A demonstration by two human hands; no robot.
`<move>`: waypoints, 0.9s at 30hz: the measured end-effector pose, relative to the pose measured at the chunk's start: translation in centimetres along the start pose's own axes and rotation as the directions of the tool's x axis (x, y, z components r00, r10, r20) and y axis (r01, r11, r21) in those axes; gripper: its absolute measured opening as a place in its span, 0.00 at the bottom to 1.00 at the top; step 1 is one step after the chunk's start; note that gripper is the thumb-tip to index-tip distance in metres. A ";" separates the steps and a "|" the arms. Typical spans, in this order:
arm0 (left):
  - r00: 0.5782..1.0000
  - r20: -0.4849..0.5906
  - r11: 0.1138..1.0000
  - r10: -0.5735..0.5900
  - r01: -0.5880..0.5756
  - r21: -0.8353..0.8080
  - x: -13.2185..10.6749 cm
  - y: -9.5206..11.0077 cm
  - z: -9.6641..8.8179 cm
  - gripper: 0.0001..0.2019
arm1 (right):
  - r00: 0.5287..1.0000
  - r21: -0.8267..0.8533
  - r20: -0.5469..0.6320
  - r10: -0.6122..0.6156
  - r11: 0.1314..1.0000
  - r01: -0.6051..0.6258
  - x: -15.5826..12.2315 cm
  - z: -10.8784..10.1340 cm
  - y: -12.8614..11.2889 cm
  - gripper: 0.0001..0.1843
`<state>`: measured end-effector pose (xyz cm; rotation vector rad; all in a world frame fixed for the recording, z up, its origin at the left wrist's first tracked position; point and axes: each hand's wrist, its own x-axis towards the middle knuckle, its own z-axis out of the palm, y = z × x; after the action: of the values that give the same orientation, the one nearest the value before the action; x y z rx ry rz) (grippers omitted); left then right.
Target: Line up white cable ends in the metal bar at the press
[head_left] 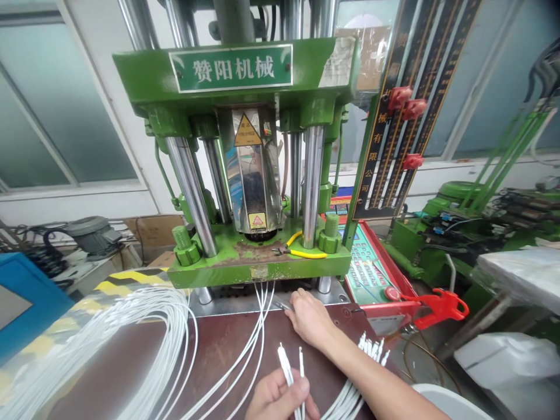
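Note:
My left hand point(280, 394), low in the middle, is closed on several white cables point(286, 364). Their bared or tipped ends point up between the thumb and fingers. My right hand point(310, 318) reaches over the front edge of the press's lower metal plate point(245, 304), its fingers pinched together. A thin grey metal tool point(281, 305) sticks out to the left of those fingers; its exact kind is unclear. Just left of it, several white cables point(258, 332) run out from beneath the green press point(262, 269) and curve down over the brown tabletop point(227, 350).
A big loop of white cables point(161, 315) lies at the left. More cable ends point(371, 349) lie under my right forearm. Yellow-handled cutters point(306, 253) rest on the press ledge. At the right are a red-framed control panel point(367, 262) and a red-handled tool point(441, 308).

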<state>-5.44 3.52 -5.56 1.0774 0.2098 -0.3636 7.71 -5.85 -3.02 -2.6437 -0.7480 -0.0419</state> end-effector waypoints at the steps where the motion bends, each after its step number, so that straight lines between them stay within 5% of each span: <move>1: 1.000 -0.004 1.000 0.007 -0.007 -0.009 0.1 0.0 -0.1 0.22 | 1.000 0.003 0.009 0.005 1.000 -0.005 -0.3 -0.6 0.4 0.09; 4: 1.000 -0.019 1.000 0.009 -0.009 -0.010 0.4 0.1 -0.1 0.21 | 0.999 0.010 0.036 0.034 0.999 -0.034 -1.4 -2.4 2.1 0.09; 7: 1.000 -0.013 1.000 -0.006 0.007 0.014 0.8 0.2 0.0 0.22 | 0.982 0.294 0.172 0.080 0.947 -0.129 -2.3 -3.5 3.5 0.14; 10: 1.000 -0.001 0.999 -0.024 0.024 0.042 1.5 0.1 0.0 0.22 | 0.918 0.723 0.397 0.010 0.613 -0.320 -2.9 -3.5 3.8 0.24; 12: 1.000 0.008 0.996 -0.021 0.021 0.082 2.0 -0.1 0.0 0.22 | 0.897 0.833 0.438 -0.064 0.404 -0.378 -3.0 -3.3 3.4 0.26; 15: 1.000 0.005 0.986 0.019 -0.019 0.166 2.6 -0.4 0.0 0.21 | 0.894 0.884 0.433 -0.110 0.248 -0.397 -2.9 -3.1 2.8 0.25; 21: 0.999 -0.039 0.965 0.002 0.008 0.260 3.3 -0.6 0.3 0.19 | 0.878 0.886 0.459 -0.137 0.149 -0.439 -3.1 -3.1 2.8 0.26; 27: 0.998 -0.066 0.975 -0.017 0.031 0.221 3.3 -0.2 0.6 0.18 | 0.894 0.899 0.422 -0.150 0.196 -0.391 -3.2 -3.0 2.8 0.24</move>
<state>-2.45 2.30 -6.56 1.3091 0.2430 -0.3807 6.64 -10.74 -1.64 -1.3513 -0.3886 0.8429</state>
